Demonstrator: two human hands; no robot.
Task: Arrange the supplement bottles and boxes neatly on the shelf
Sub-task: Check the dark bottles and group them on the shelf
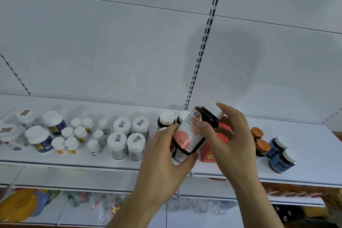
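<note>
Both grips are closed on one dark bottle [192, 133], held tilted above the front of the shelf [314, 153], cap up and to the right. My left hand [166, 155] wraps the lower body, thumb under the base and fingertips on the pink-and-white label. My right hand [231, 135] holds the upper part, thumb on the label near the shoulder, fingers curled round the white cap [212, 108].

Shelf contents, left to right:
- At far left, two clear jars [18, 126] with white lids, each with a tan sticker.
- Next, two blue-labelled bottles [46, 133] with white caps, one behind the other.
- Beside them, a cluster of small white bottles [74, 135], several with orange labels.
- Next, a few small plain white bottles [98, 133] in a loose column.
- Next, four white tubs [127, 135] in two rows, each with a printed sticker on the lid.
- Behind my left hand, dark bottles [165, 119] with white caps, partly hidden.
- Below and behind the held bottle, a red box [210, 155], partly covered by my right hand.
- Right of my right hand, two orange-capped bottles [260, 140], close together.
- At far right, two blue bottles [281, 155] with white caps, tilted.

Below, a lower shelf [83, 214] holds blurred packaged goods.
</note>
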